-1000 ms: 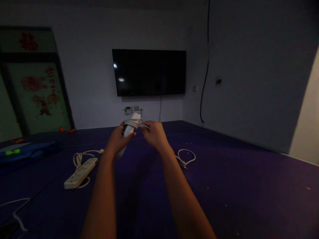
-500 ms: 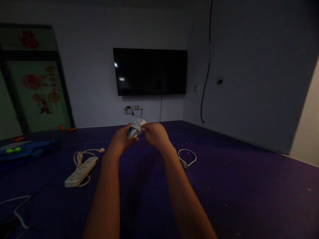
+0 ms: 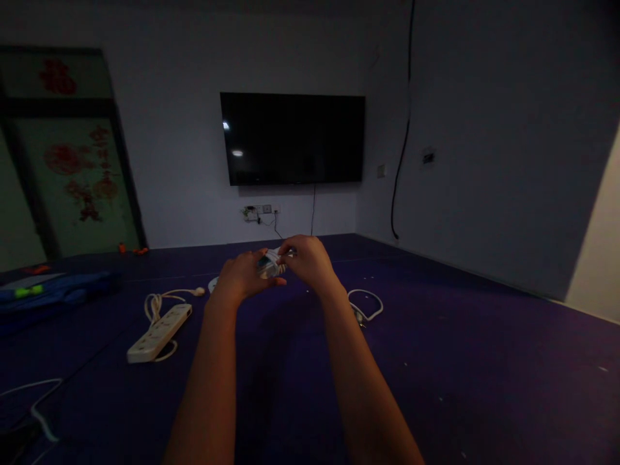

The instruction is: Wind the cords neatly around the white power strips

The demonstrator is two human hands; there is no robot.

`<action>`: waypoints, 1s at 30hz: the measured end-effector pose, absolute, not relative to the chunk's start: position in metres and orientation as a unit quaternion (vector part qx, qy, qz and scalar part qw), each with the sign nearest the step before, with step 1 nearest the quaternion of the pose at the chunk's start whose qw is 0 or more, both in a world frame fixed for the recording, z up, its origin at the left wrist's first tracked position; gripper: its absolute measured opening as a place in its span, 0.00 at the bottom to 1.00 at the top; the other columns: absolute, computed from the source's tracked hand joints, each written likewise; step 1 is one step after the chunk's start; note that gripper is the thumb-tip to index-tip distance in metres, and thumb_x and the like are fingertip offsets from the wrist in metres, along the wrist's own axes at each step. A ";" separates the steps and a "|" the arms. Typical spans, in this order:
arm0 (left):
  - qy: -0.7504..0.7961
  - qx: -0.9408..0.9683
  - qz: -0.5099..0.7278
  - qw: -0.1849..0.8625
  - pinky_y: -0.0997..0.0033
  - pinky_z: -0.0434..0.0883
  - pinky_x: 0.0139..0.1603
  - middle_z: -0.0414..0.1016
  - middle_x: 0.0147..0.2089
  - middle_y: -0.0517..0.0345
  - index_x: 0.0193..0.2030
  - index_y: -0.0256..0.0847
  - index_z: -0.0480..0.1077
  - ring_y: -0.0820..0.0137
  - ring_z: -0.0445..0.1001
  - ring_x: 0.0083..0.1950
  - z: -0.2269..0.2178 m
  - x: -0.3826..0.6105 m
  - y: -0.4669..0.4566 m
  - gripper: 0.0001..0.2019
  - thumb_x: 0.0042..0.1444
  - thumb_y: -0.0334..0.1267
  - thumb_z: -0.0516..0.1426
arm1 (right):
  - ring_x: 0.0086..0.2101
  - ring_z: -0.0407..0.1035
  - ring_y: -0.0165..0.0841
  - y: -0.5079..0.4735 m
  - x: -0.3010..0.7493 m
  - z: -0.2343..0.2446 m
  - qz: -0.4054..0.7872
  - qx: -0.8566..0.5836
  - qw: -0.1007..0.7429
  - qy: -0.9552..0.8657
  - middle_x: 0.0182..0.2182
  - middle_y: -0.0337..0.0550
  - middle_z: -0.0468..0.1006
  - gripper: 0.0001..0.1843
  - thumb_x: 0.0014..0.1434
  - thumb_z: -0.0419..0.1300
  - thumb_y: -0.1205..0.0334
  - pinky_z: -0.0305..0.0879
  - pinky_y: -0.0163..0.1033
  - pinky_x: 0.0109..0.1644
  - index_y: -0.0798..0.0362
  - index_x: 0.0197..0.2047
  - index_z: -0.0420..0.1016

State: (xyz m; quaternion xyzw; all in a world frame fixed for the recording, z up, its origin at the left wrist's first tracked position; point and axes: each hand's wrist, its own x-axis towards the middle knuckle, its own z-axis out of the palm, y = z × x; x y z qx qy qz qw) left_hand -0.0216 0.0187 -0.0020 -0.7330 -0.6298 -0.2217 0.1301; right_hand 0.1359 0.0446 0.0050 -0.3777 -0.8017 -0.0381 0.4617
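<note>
My left hand (image 3: 242, 278) is closed around a small white object (image 3: 268, 270) with white cable (image 3: 274, 256) wound about it. The palm covers most of this object, so its kind is unclear; a bluish patch shows on it. A white rounded end (image 3: 212, 284) shows at the left of my left hand. With fingers and thumb pinched, my right hand (image 3: 307, 261) grips the wound cable at the right side. Beyond my right forearm a loop of white cord (image 3: 372, 313) with a plug lies on the purple floor (image 3: 460, 361).
A white power strip (image 3: 159, 334) with its coiled cord and plug lies left of my forearm. Blue cloth (image 3: 72, 289) is farther left, and another white cable (image 3: 41, 416) is at the lower left. A television (image 3: 295, 139) hangs on the far wall above some sockets (image 3: 261, 212).
The wound object has tilted and dropped slightly between my hands, with its white end now showing left of my left hand. My right hand has shifted a little rightward.
</note>
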 end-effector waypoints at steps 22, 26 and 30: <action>-0.615 -0.718 -0.320 0.065 0.67 0.67 0.39 0.79 0.46 0.51 0.50 0.50 0.73 0.56 0.76 0.46 -0.014 -0.046 0.030 0.25 0.50 0.60 0.54 | 0.23 0.69 0.26 0.032 0.179 0.003 0.294 -0.312 0.353 -0.832 0.22 0.40 0.75 0.09 0.59 0.57 0.64 0.61 0.30 0.28 0.58 0.28 0.73; -0.598 -0.734 -0.319 0.049 0.68 0.67 0.36 0.80 0.44 0.50 0.50 0.49 0.74 0.57 0.77 0.44 -0.013 -0.041 0.029 0.26 0.46 0.58 0.58 | 0.21 0.64 0.25 0.040 0.175 0.005 0.190 -0.358 0.435 -0.804 0.20 0.38 0.72 0.14 0.61 0.52 0.67 0.59 0.31 0.28 0.58 0.27 0.72; -0.569 -0.768 -0.292 0.022 0.68 0.66 0.36 0.80 0.43 0.50 0.50 0.48 0.74 0.56 0.77 0.43 -0.010 -0.024 0.021 0.29 0.42 0.58 0.61 | 0.26 0.66 0.29 0.051 0.172 0.003 0.045 -0.373 0.521 -0.766 0.23 0.40 0.73 0.11 0.60 0.54 0.65 0.58 0.32 0.32 0.57 0.33 0.77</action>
